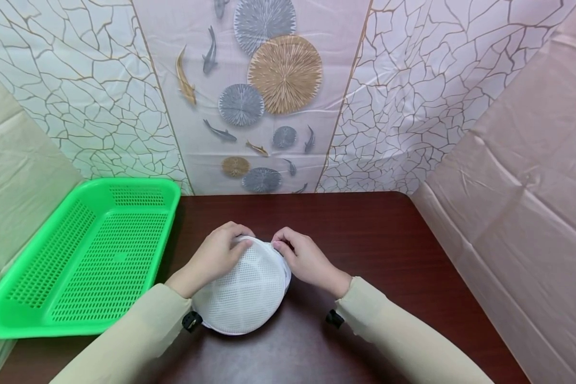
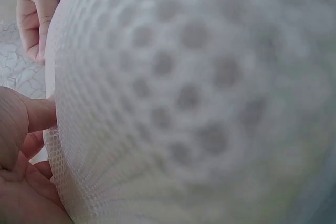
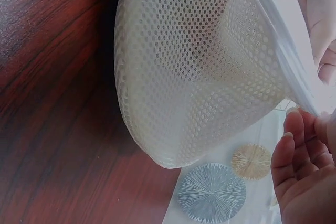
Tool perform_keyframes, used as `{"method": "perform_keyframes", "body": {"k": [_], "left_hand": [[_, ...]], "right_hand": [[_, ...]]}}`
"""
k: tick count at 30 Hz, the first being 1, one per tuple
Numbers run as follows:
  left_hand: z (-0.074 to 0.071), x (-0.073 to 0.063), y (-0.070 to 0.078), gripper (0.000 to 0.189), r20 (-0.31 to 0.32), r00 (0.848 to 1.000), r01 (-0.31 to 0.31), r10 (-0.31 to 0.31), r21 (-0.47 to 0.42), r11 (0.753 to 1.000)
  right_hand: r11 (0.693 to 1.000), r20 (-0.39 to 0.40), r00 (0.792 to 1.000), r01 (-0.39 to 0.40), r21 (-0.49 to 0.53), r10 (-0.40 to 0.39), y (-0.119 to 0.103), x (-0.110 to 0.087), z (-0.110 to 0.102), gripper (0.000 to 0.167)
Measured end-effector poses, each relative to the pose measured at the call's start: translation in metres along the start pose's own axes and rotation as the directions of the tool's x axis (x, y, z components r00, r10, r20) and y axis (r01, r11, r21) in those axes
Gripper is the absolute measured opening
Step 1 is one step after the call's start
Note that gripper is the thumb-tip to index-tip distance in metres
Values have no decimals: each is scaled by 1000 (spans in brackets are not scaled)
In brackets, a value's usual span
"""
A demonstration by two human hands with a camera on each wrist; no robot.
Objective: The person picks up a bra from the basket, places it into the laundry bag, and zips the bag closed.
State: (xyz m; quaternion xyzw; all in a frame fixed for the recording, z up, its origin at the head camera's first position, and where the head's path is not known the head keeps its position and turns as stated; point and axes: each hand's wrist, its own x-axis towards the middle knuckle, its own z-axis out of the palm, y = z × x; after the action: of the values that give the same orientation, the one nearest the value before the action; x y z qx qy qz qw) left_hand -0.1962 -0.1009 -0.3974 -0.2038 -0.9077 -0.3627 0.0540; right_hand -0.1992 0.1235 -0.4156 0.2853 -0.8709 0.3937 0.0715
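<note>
A round white mesh laundry bag [image 1: 242, 298] is held tilted above the dark table, its flat mesh face towards me. My left hand [image 1: 216, 253] grips its upper left rim, thumb on the mesh face and fingers behind. At the upper right rim my right hand [image 1: 307, 260] pinches the edge between thumb and curled fingers. The right wrist view shows a smooth zipper band [image 3: 286, 43] running to those fingertips; whether they hold a zipper pull cannot be seen. Close up and blurred, the mesh [image 2: 131, 103] fills most of the left wrist view.
A green plastic basket [image 1: 165, 234] with slotted sides stands on the left of the dark red wooden table [image 1: 365, 229]. Patterned cloth [image 1: 288, 176] hangs behind the table, and plain pinkish cloth [image 1: 523, 176] hangs along the right. Black straps [image 1: 192, 321] sit at both wrists.
</note>
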Motion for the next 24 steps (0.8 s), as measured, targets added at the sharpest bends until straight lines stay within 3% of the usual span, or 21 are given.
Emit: {"method": "perform_keyframes", "body": {"k": [24], "left_hand": [[-3, -4, -7, 12, -26, 999, 32, -33, -24, 999]], "right_hand": [[1000, 8, 1000, 5, -3, -5, 4, -7, 2, 3]]}}
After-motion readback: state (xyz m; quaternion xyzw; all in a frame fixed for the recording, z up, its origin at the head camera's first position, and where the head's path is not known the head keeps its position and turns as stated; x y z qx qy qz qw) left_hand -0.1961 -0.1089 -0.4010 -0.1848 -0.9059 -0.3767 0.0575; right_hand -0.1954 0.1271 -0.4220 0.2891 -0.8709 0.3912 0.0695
